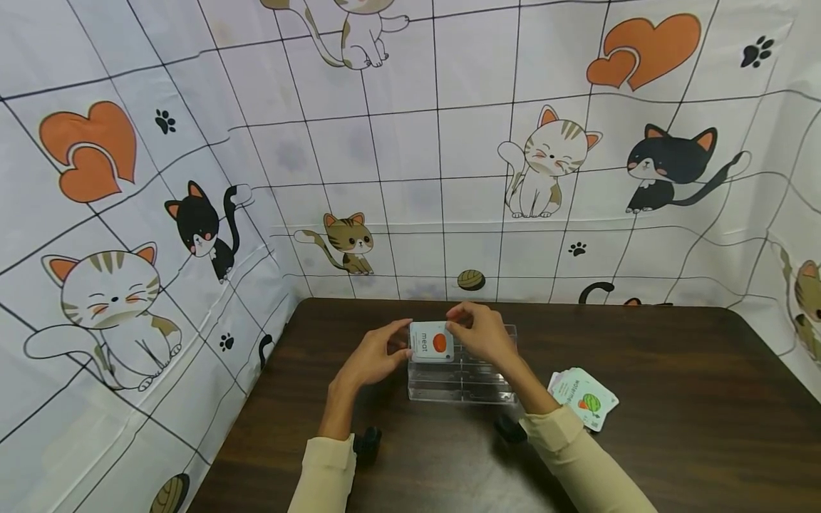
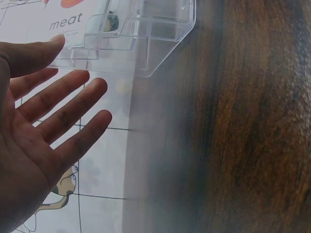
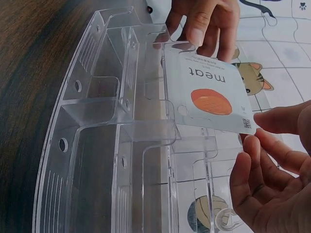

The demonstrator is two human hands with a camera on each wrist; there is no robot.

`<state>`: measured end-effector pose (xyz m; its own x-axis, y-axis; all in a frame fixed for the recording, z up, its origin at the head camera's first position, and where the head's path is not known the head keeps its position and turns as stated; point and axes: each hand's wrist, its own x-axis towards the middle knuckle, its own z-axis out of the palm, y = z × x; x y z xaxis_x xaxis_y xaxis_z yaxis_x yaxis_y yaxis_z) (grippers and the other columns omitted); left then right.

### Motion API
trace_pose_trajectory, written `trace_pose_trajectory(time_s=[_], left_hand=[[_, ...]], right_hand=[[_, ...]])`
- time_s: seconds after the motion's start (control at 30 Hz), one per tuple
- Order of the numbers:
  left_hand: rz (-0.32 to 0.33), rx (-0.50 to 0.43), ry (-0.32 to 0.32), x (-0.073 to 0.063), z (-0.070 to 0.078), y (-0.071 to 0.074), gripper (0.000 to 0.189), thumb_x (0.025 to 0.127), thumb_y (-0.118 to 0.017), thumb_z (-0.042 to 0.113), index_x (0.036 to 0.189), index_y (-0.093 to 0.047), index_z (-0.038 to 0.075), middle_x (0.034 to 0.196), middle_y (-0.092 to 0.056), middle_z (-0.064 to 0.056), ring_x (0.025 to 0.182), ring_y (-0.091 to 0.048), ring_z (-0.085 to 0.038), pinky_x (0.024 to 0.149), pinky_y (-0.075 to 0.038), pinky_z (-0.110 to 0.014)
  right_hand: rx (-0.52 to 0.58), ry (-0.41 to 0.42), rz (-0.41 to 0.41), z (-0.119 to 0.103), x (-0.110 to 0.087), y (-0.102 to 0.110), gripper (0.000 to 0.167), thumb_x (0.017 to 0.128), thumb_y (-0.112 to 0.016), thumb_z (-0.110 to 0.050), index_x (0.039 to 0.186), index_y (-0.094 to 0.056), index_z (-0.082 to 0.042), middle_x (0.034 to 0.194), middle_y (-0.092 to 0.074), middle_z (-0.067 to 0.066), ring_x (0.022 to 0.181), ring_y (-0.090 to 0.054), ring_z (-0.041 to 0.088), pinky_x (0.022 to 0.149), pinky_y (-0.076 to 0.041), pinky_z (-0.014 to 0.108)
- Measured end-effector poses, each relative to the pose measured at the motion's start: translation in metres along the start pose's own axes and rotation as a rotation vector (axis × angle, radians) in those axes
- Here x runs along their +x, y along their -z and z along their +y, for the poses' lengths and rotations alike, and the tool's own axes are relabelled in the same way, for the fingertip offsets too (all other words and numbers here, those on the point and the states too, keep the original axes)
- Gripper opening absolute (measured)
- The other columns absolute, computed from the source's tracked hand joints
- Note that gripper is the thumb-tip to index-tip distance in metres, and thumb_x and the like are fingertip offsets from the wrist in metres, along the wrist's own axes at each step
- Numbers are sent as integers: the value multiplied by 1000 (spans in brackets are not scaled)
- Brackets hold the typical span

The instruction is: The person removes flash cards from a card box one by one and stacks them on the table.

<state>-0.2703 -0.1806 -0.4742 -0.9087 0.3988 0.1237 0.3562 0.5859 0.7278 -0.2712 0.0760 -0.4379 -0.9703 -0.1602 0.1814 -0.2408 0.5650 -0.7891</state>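
A white card point(image 1: 431, 342) printed with "meat" and a reddish-orange picture is at the left of the upper, far tier of a clear plastic tiered holder point(image 1: 462, 392). My right hand point(image 1: 485, 335) pinches one corner of this card between thumb and fingers, as the right wrist view shows. At the card's opposite edge is my left hand point(image 1: 378, 353). Its thumb tip point(image 2: 57, 43) lies at the edge below the printed word, while the other fingers extend, spread apart, beside the holder. Through the clear walls, the holder's compartments point(image 3: 92, 170) show no cards in the nearer rows.
A loose, fanned pile of cards point(image 1: 585, 399), a watermelon picture on top, lies on the dark wooden table point(image 1: 673, 399) to the right of the holder. Behind the table hangs a white cloth point(image 1: 410, 157) with cat drawings and grid lines.
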Motion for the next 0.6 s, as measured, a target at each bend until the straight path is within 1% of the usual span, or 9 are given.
trace_pose_trajectory(time_s=[0.13,0.27,0.33,0.5,0.6], left_hand=[[-2,0,3,0,1,1,63,103,-73,10,161,-49,11,140,-69,-16,120,-73,-33,101,-60,-51],[-7,-3,5,0,1,1,62,103,-72,10,161,-49,10,141,-68,-16,121,-73,-34,102,-60,-52],[-11,-2,3,0,2,1,63,103,-72,10,161,-48,10,142,-68,-17,121,-73,-34,102,-59,-53],[-18,11,-27,0,1,2,62,103,-71,10,161,-47,5,141,-67,-19,120,-72,-36,101,-60,-54],[-19,2,-19,0,1,2,63,103,-72,10,161,-47,6,141,-67,-19,121,-72,-35,102,-59,-53]], right_hand=[[-17,9,-18,0,3,-1,13,101,-74,-16,110,-79,-8,105,-80,11,91,-75,23,76,-59,40],[-21,11,-23,1,4,-1,10,102,-74,-15,107,-79,-8,103,-81,11,90,-75,23,76,-59,39],[-14,10,-26,1,3,-1,9,102,-74,-14,107,-79,-8,102,-81,11,90,-75,22,75,-58,37],[15,-9,-32,1,3,-1,10,103,-72,-14,108,-79,-8,99,-80,10,85,-71,19,70,-52,31],[30,-21,-40,1,4,0,11,104,-71,-14,108,-79,-8,98,-79,10,83,-68,18,68,-50,31]])
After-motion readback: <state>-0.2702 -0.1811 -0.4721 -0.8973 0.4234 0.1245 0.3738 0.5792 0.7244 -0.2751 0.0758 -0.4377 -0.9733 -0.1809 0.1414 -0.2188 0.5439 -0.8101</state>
